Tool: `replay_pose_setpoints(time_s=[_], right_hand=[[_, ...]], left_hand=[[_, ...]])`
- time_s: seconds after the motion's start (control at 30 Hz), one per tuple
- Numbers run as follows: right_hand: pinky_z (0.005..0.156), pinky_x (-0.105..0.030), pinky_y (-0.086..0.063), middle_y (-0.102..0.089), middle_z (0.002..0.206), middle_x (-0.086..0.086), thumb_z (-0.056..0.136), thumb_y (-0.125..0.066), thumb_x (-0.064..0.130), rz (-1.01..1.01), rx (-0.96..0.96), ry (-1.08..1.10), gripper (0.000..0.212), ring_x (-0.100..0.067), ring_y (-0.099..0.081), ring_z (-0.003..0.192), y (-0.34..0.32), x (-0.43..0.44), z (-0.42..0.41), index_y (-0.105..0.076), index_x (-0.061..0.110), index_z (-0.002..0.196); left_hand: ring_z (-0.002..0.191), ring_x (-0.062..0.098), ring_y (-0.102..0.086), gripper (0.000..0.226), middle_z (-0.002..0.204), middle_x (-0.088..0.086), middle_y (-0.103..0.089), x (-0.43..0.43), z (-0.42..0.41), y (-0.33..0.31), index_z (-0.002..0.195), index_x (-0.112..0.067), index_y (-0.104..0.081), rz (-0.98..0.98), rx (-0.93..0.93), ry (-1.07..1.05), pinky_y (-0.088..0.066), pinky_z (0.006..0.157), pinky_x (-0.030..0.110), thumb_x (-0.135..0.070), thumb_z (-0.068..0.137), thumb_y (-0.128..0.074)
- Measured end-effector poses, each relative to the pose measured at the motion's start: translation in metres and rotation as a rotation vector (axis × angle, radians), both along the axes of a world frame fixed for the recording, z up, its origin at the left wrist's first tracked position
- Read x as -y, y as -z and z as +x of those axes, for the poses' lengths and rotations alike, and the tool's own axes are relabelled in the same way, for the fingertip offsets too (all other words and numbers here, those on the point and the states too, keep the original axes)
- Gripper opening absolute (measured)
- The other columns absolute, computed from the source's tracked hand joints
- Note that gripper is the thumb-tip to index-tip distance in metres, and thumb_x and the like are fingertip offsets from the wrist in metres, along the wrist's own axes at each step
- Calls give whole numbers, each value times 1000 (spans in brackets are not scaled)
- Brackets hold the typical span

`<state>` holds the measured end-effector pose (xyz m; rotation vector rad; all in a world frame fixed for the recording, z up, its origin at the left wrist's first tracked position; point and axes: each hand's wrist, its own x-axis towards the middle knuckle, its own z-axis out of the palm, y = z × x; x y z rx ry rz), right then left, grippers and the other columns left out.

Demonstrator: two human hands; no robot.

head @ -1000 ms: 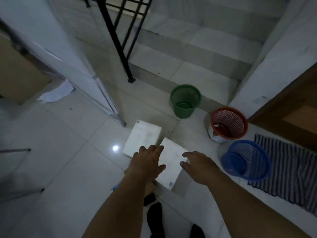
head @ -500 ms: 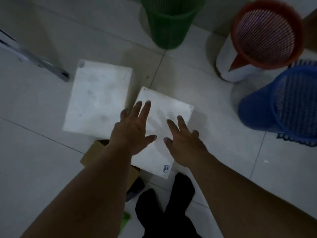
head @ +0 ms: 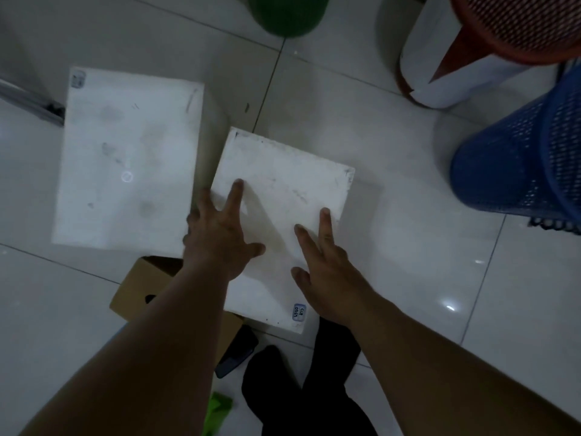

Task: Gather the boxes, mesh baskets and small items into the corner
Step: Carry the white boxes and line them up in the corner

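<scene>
A white flat box (head: 283, 212) is seen on the tiled floor (head: 424, 247) at the middle of the view, turned slightly askew, with a small blue-edged label (head: 299, 311) at its 5 o'clock corner. The left hand (head: 220, 243) is laid on its 8 o'clock side, fingers spread and straight, the index flat on the lid and the outer fingers reaching the box's edge; whether they are hooked over it cannot be told. The right hand (head: 327, 278) is rested on the 4 o'clock part of the lid, fingers extended and loose, nothing being clasped. A larger white box (head: 125, 162) is set just beside it at 9 o'clock, a narrow gap being left between them. A brown cardboard box (head: 141, 287) is found at 7 o'clock, partly hidden by the left forearm. A green basket (head: 287, 14) is placed at 12 o'clock, a red mesh basket (head: 518, 23) atop a white container (head: 440, 73) at 1 o'clock, and a blue mesh basket (head: 518, 158) at 3 o'clock. At 6 o'clock black-clad legs (head: 298, 398), a dark flat object (head: 237, 354) and a bright green item (head: 217, 410) are visible.
</scene>
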<state>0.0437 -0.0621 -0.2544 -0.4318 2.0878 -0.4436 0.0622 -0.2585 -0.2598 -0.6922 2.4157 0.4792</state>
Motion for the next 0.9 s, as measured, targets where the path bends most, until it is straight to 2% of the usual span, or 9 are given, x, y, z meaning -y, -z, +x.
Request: replay_pose_setpoints(time_s=[0.07,0.13,0.27,0.37,0.47,0.53,0.63,0.77,0.9], right_hand=[[109,-47,-36,46,149,9,101,-37,45,-34,-15,3,70,-28,-19,141,0,1,0,7,34,154],[110,-47,-35,45,150,9,101,-38,45,-49,-30,23,70,-28,-14,144,1,1,1,6,33,154],[115,-50,-27,47,147,14,101,-37,45,-39,-10,56,71,-31,5,149,4,4,4,11,37,153],[115,-52,-22,50,144,16,101,-37,48,-62,19,74,71,-32,9,149,5,6,6,13,40,152],[118,-49,-20,46,147,15,101,-39,45,-106,-1,133,71,-32,0,149,13,6,7,8,37,154],[118,-46,-22,38,153,13,100,-42,42,-121,-22,205,70,-32,-10,148,13,4,8,0,31,156],[117,-44,-26,27,159,12,100,-41,41,-117,-69,246,66,-30,-21,146,-4,-7,4,-9,28,156],[111,-41,-31,18,161,14,100,-37,46,24,-176,244,63,-32,-34,137,-69,-20,-15,-13,30,156],[106,-44,-39,9,164,10,99,-35,47,40,-370,231,59,-35,-42,132,-171,-23,-43,-22,29,154]], left_hand=[[143,46,-14,120,159,10,3,0,0,1,149,-46,9,22,13,-32,-33,107,64,-49,70,-81],[145,46,-6,123,159,10,11,-1,2,1,148,-45,15,36,8,-6,-30,109,64,-52,70,-80],[145,45,7,128,156,2,33,3,13,4,147,-43,24,26,-31,168,-25,109,64,-66,66,-74],[145,44,13,131,151,-5,42,17,17,10,147,-43,24,78,-50,286,-23,110,65,-73,62,-71],[145,42,11,131,150,-5,44,20,12,10,148,-42,22,103,-42,315,-21,113,60,-69,62,-73],[144,43,-1,128,152,-6,42,12,14,3,150,-42,18,102,-23,301,-28,111,56,-67,65,-74],[140,42,-14,119,155,-10,36,-5,16,-17,151,-43,10,102,-31,317,-36,106,57,-75,66,-66],[142,43,-12,106,158,-11,28,-31,2,-78,151,-44,7,103,1,277,-33,108,57,-83,71,-50],[141,42,-16,92,160,-11,22,-42,-21,-175,152,-44,3,80,-90,242,-37,107,55,-81,80,-40]])
